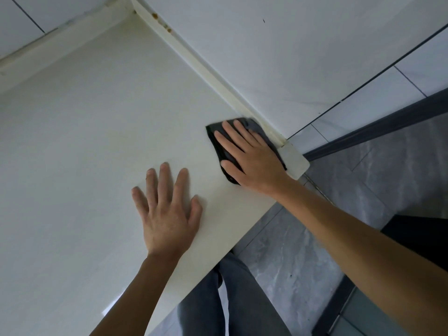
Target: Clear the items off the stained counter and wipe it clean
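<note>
A pale bench point(84, 141) is seen from above, and no container is visible on it; only two hands and a cloth are found on its surface. The dark grey cloth point(219, 139) is lying flat at the right end of the bench, just beside the raised cream strip point(206, 69) that runs along the wall point(291, 44), near the rounded end corner of the bench. The right hand point(249, 156) is laid on top of the cloth with the fingers stretched out and slightly apart, so the cloth is pressed under the palm and not gripped; its edges are seen past the fingertips and beside the thumb. The left hand point(167, 212) is placed flat on the bare bench, open, with the fingers spread, nothing being held. It is near the front edge of the bench and apart from the cloth, which lies to its right and further from the person. Some brown stains point(161, 21) are seen on the strip near the far corner. Below the bench edge, a grey tiled floor point(303, 263) and the person's grey trousers point(218, 306) are visible.
</note>
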Motion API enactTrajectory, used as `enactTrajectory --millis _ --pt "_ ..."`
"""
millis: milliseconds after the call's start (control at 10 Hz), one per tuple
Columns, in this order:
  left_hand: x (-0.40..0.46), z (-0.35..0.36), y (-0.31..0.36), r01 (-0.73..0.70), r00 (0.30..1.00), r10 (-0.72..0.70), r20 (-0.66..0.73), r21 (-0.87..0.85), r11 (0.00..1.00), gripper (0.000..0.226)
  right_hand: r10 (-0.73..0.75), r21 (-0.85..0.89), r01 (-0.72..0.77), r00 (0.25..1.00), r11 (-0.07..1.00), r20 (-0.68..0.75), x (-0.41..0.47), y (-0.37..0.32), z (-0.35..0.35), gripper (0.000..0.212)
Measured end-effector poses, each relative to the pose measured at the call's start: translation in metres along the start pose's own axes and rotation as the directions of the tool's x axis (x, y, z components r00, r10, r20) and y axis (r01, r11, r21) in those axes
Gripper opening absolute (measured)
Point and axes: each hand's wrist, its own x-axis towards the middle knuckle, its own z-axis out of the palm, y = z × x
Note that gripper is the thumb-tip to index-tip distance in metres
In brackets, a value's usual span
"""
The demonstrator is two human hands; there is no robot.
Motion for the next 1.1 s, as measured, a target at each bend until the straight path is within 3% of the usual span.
enactTrajectory --millis 200,300,400,600,800,900,1000,1100 --pt "0.000 0.004 -0.002 0.006 1.000 -0.006 -0.022 -0.002 1.000 0.063 0.099 0.009 -0.100 0.994 0.995 0.043 -0.055 0.005 0.004 0.063" --pt "0.000 0.006 -0.002 0.005 1.000 -0.004 -0.026 0.010 1.000 0.063 0.274 0.006 -0.274 0.962 0.962 0.003 -0.040 -0.027 0.010 0.064" --pt "0.001 0.004 -0.002 0.006 1.000 -0.006 -0.002 0.000 1.000 0.064 0.284 0.024 -0.283 0.958 0.959 -0.030 -0.014 -0.060 0.013 0.064" --pt "-0.001 -0.007 -0.004 0.004 0.998 0.001 0.055 -0.085 0.996 0.065 0.104 0.013 -0.104 0.995 0.994 -0.010 0.008 -0.076 0.012 0.065" --pt "-0.011 -0.036 -0.015 -0.011 0.981 0.053 0.188 -0.216 0.976 0.065 0.081 0.101 -0.095 0.987 0.990 0.137 0.002 -0.070 -0.002 0.066" --pt "-0.040 -0.056 -0.025 -0.022 0.987 0.058 0.152 -0.223 0.975 0.058 0.061 0.222 -0.090 0.989 0.971 0.134 -0.025 -0.079 -0.018 0.058" --pt "-0.075 -0.072 -0.038 0.115 0.983 -0.071 0.169 -0.269 0.956 0.039 0.038 0.335 -0.061 0.996 0.940 0.075 -0.079 -0.091 -0.035 0.045" --pt "-0.125 -0.089 -0.041 0.268 0.957 -0.205 0.205 -0.360 0.894 0.035 -0.006 0.377 -0.010 0.999 0.926 0.041 -0.147 -0.109 -0.061 0.026"
